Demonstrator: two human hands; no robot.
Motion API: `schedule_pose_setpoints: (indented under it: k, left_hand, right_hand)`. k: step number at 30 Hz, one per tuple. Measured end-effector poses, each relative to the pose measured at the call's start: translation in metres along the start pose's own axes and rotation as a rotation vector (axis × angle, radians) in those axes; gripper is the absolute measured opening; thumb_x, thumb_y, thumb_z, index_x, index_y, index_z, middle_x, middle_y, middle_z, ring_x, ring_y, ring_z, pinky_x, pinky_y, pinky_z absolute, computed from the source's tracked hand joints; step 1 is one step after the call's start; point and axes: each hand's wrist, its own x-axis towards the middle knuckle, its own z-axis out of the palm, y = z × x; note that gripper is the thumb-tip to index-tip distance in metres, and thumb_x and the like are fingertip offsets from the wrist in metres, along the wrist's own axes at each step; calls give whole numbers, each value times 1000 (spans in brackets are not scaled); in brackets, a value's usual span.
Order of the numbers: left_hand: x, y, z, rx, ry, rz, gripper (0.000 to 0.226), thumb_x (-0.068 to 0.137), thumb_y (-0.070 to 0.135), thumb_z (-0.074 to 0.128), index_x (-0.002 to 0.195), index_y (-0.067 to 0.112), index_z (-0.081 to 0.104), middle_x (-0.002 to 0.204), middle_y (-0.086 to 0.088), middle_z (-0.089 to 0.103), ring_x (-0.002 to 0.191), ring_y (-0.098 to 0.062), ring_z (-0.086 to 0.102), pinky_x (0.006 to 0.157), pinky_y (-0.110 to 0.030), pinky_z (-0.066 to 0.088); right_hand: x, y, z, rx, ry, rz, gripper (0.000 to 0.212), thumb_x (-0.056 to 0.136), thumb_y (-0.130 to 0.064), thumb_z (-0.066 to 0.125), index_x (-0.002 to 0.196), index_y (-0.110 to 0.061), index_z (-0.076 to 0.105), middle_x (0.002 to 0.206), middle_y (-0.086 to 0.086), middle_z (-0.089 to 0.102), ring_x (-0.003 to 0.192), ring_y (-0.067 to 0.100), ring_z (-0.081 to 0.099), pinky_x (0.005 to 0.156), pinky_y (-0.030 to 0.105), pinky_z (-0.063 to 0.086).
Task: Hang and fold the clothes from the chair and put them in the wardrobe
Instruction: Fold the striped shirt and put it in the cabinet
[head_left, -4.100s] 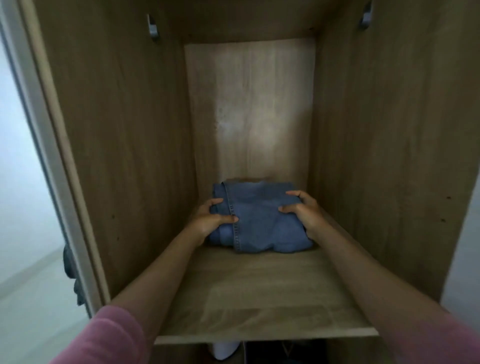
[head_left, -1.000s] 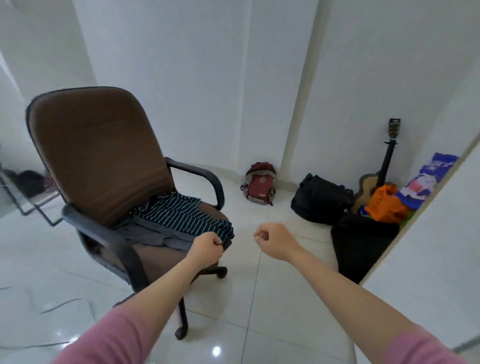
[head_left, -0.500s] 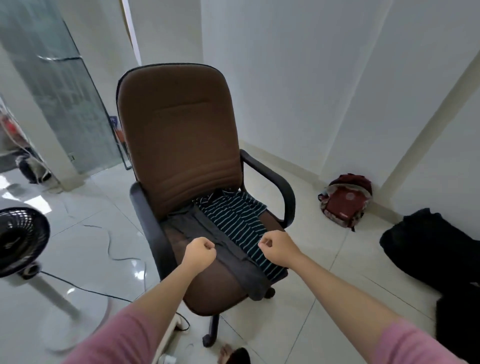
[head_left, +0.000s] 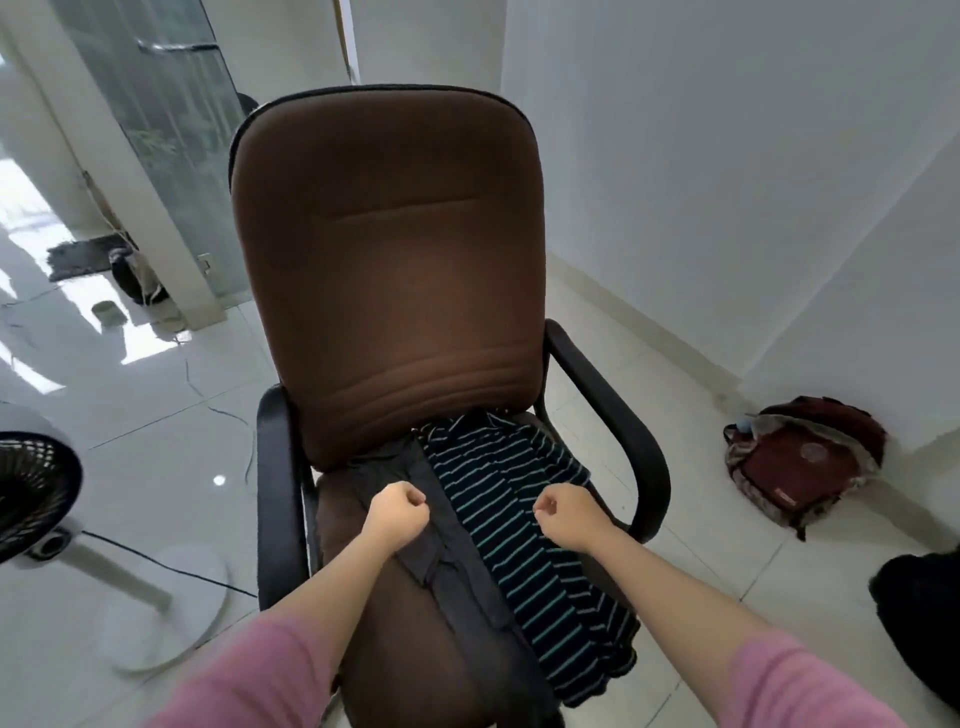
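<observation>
A brown office chair (head_left: 384, 270) with black armrests stands right in front of me. On its seat lie two garments side by side: a dark grey one (head_left: 457, 566) on the left and a dark shirt with teal stripes (head_left: 524, 530) on the right, its hem hanging over the seat's front edge. My left hand (head_left: 397, 512) is a closed fist above the grey garment. My right hand (head_left: 566, 514) is a closed fist above the striped shirt. Neither holds anything. The wardrobe is out of view.
A white standing fan (head_left: 36, 499) with its round base and a black cable sits on the tiled floor at left. A dark red backpack (head_left: 800, 467) lies by the right wall, a black bag (head_left: 924, 613) at the right edge. A glass door is behind the chair.
I have turned from the wardrobe shelf, where folded jeans were left, to the chair. Over the last second the chair came nearer and centred; both fists now hover over the garments.
</observation>
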Motion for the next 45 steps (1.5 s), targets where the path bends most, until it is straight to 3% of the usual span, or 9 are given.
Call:
schedule_pose_setpoints:
  k: [10, 18, 22, 24, 31, 36, 41, 43, 45]
  left_hand:
    - [147, 5, 37, 78, -22, -107, 7, 85, 11, 57, 91, 15, 60, 73, 6, 59, 80, -17, 59, 84, -31, 49]
    - [240, -24, 77, 302, -27, -2, 32, 89, 19, 58, 121, 22, 57, 134, -1, 42, 125, -23, 41, 94, -30, 45]
    - [265, -35, 92, 299, -72, -81, 37, 89, 25, 62, 125, 31, 55, 153, -1, 16, 140, -26, 22, 103, -32, 40]
    - [274, -39, 100, 262, -76, -108, 42, 89, 22, 63, 128, 29, 52, 154, -3, 11, 141, -27, 22, 109, -33, 36]
    - [283, -38, 98, 193, 66, -149, 52, 89, 7, 58, 139, 9, 42, 146, -1, 26, 84, -14, 57, 83, -27, 51]
    - [273, -24, 86, 270, 144, -47, 40, 87, 20, 64, 125, 15, 55, 135, 0, 44, 101, -19, 58, 89, -34, 50]
    - [252, -5, 62, 330, 204, 71, 15, 83, 6, 63, 94, 17, 64, 110, -1, 58, 110, -20, 53, 116, -51, 1]
    - [238, 3, 50, 266, 185, 145, 16, 80, 0, 62, 82, 16, 60, 95, -1, 55, 98, -21, 54, 115, -50, 11]
    - [219, 12, 37, 186, 146, 242, 28, 78, -4, 62, 74, 21, 50, 88, -1, 49, 85, -22, 54, 94, -39, 41]
  right_hand:
    - [196, 27, -10, -19, -105, -46, 15, 88, -7, 52, 92, -1, 66, 91, 17, 68, 86, 30, 63, 74, 31, 50]
    - [299, 68, 14, -229, 142, -214, 25, 82, -14, 62, 105, -17, 69, 109, 7, 63, 98, 35, 53, 80, 42, 48]
    - [329, 72, 21, -287, 56, -183, 32, 84, -27, 65, 116, -27, 63, 123, 0, 55, 112, 30, 50, 98, 44, 40]
    - [339, 75, 26, -195, 1, -169, 33, 85, -24, 65, 118, -24, 60, 123, 4, 50, 104, 27, 56, 93, 37, 44]
    - [340, 79, 28, -114, 59, -171, 28, 87, -20, 66, 113, -14, 57, 105, 3, 45, 70, 21, 56, 71, 35, 50]
    - [322, 71, 12, -119, 130, -271, 22, 83, -25, 72, 98, -12, 63, 93, -1, 43, 71, 21, 54, 65, 35, 48]
    - [291, 56, -13, -25, 230, -303, 22, 80, -28, 74, 87, -12, 62, 90, -2, 46, 71, 17, 52, 65, 30, 46]
    - [273, 49, -24, 30, 277, -310, 20, 80, -23, 74, 79, -11, 57, 82, -4, 46, 67, 13, 49, 62, 24, 40]
    - [250, 42, -37, 96, 343, -306, 24, 79, -15, 73, 70, -11, 52, 71, -3, 47, 60, 8, 45, 58, 21, 34]
